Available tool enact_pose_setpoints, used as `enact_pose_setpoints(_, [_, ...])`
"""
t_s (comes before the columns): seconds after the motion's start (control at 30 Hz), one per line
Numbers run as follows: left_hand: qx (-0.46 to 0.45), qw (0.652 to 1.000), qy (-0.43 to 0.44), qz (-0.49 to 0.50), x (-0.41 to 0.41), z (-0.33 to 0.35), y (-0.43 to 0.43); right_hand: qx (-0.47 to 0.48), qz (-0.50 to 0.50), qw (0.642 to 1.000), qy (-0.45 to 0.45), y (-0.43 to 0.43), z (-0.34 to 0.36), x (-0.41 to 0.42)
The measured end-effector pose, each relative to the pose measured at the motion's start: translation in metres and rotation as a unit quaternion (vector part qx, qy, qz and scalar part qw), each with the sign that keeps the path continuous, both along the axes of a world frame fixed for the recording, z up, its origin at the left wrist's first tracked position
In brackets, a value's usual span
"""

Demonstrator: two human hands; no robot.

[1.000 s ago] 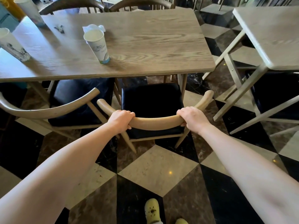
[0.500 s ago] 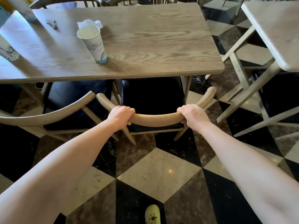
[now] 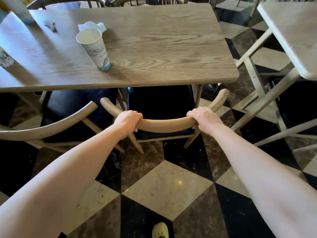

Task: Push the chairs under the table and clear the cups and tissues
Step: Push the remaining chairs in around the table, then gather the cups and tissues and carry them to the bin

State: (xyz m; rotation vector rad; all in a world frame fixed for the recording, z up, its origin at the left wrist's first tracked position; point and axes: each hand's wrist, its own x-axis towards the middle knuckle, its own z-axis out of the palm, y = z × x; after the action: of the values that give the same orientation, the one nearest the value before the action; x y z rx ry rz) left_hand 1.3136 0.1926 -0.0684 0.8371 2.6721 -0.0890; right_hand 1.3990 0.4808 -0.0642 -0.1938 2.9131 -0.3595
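Observation:
My left hand [image 3: 128,119] and my right hand [image 3: 204,119] both grip the curved wooden backrest of the right chair [image 3: 164,124]. Its black seat is mostly under the wooden table [image 3: 163,48]. A second chair [image 3: 51,127] with the same curved back stands to the left, its seat partly under the table. On the table a white paper cup [image 3: 93,48] stands upright with a crumpled white tissue [image 3: 91,25] just behind it. Two more cups show partly at the left edge [image 3: 5,57] and the far left corner [image 3: 18,11].
Another pale table [image 3: 295,35] with slanted legs stands to the right, a dark seat beneath it. Chair backs show beyond the table's far edge. The floor is black, brown and cream diamond tile. A yellow shoe [image 3: 160,230] is at the bottom.
The right chair has slid forward under the table with both hands on its backrest. The view has moved closer to the table.

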Motion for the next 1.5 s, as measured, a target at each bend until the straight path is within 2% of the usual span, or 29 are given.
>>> enact_pose_setpoints(0.2, [0.081, 0.992, 0.049, 0.080, 0.020, -0.011, 0.003, 0.022, 0.009, 1.000, -0.008, -0.005, -0.003, -0.002])
enact_pose_setpoints(0.33, [0.139, 0.974, 0.097, 0.152, 0.042, -0.022, 0.005, 0.030, -0.055, 0.998, 0.020, -0.014, -0.010, 0.006])
enact_pose_setpoints(0.5, [0.171, 0.960, 0.083, 0.207, 0.075, -0.027, 0.009, 0.091, -0.139, 0.985, 0.053, -0.036, -0.024, 0.040])
enact_pose_setpoints(0.6, [0.167, 0.958, 0.077, 0.221, 0.095, -0.025, 0.014, 0.059, -0.158, 0.984, 0.050, -0.046, -0.025, 0.058])
enact_pose_setpoints(0.73, [0.143, 0.959, 0.035, 0.241, 0.122, -0.022, 0.020, 0.003, -0.154, 0.988, 0.000, -0.055, -0.022, 0.083])
enact_pose_setpoints(0.83, [0.069, 0.979, -0.021, 0.190, 0.142, -0.024, 0.022, 0.000, -0.104, 0.988, -0.113, -0.058, -0.019, 0.103])
enact_pose_setpoints(0.9, [0.011, 0.982, -0.083, 0.168, 0.155, -0.023, 0.025, -0.015, -0.087, 0.977, -0.195, -0.060, -0.013, 0.114])
enact_pose_setpoints(0.97, [-0.035, 0.978, -0.132, 0.159, 0.173, -0.017, 0.029, -0.041, -0.089, 0.967, -0.237, -0.061, -0.004, 0.129])
enact_pose_setpoints(1.07, [-0.056, 0.969, -0.182, 0.160, 0.197, -0.002, 0.032, -0.057, -0.074, 0.949, -0.301, -0.061, 0.017, 0.146])
enact_pose_setpoints(1.23, [-0.072, 0.960, -0.220, 0.156, 0.229, 0.049, 0.022, -0.008, -0.025, 0.943, -0.333, -0.068, 0.066, 0.161])
enact_pose_setpoints(1.5, [-0.068, 0.963, -0.198, 0.172, 0.258, 0.153, -0.026, -0.006, 0.004, 0.931, -0.364, -0.106, 0.153, 0.151])
